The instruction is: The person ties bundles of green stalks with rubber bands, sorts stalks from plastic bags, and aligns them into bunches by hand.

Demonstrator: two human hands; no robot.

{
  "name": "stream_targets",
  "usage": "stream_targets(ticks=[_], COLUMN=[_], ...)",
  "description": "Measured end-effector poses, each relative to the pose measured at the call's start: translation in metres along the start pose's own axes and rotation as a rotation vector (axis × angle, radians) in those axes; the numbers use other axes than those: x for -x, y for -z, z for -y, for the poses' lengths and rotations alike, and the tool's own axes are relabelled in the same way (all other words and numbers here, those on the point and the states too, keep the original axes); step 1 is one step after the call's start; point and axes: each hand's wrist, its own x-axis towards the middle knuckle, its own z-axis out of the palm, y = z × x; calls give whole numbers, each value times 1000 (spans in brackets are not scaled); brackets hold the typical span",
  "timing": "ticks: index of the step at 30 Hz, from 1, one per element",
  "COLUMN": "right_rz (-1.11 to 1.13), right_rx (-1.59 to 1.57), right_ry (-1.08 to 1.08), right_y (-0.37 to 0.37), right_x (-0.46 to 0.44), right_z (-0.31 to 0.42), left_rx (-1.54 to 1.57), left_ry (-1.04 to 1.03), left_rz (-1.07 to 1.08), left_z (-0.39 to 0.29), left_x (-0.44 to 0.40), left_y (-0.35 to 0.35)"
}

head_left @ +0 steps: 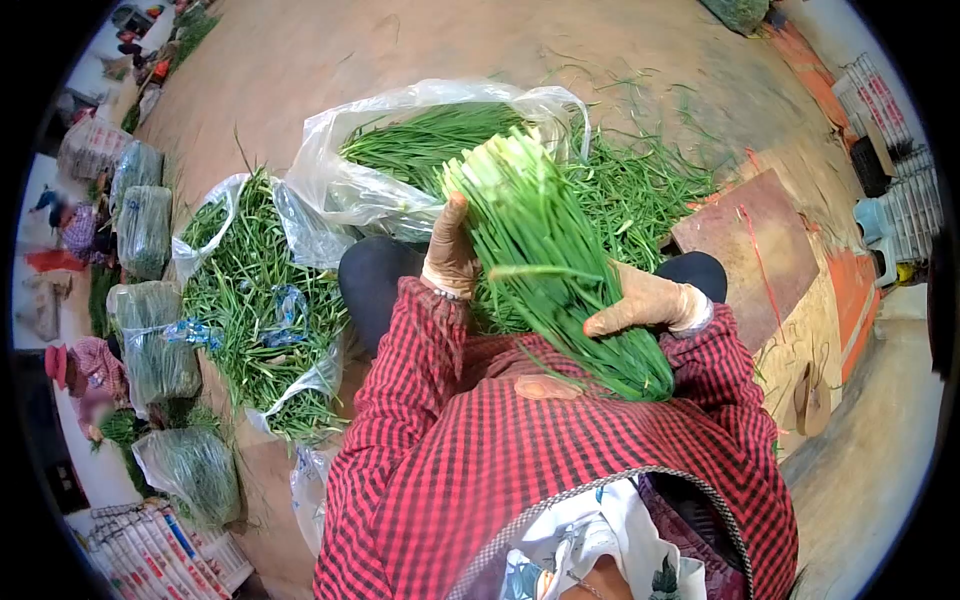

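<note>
Gloved in a thin, pale glove, my left hand point(452, 252) grips the upper left side of a thick bunch of garlic chives point(545, 245). My right hand point(648, 300), gloved the same way, is wrapped around the lower right of the bunch, thumb across the leaves. The bunch slants in front of my chest, with pale cut ends up and green leaf ends down by my right forearm. One yellowish leaf crosses it. The fingers behind the bunch are hidden. Just beyond it lies an open clear plastic bag point(345, 125) with more chives point(430, 150) inside.
Loose green leaves point(640, 190) heap up to the right of the bag. Another plastic bag point(215, 235) at left holds tangled leaves. Wrapped bales point(160, 340) line the left side, near other people. A brown board point(750, 245) with red string and a pair of sandals point(812, 400) are at right.
</note>
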Motion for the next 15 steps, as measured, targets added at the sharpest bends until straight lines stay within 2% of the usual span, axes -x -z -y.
stream_targets(ticks=[1, 3, 4, 5, 7, 8, 10, 13, 15], right_rz=[-24, -174, -268, -296, -404, -408, -564, -549, -545], right_rx=[115, -119, -73, 151, 368, 371, 333, 259, 216], right_ry=[78, 70, 141, 238, 289, 285, 162, 179, 189], right_y=[0, -3, -4, 2, -8, -10, -11, -18, -25], right_x=[-1, 0, -2, -6, -14, -18, -26, -34, -39], right_z=[2, 15, 23, 19, 36, 35, 30, 29, 25], left_rx=[30, -1, -32, -28, -60, -57, -68, -60, 59], left_ry=[-20, 13, 49, 52, 35, 48, 43, 14, -57], left_rz=[15, -27, -63, -65, -62, -72, -25, 47, 154], left_z=[0, -8, -10, -8, -6, -6, -10, -24, -28], left_x=[-2, 8, 12, 11, 7, 9, 8, 7, -1], left_y=[-1, -4, -6, -4, -4, -4, -1, -25, -36])
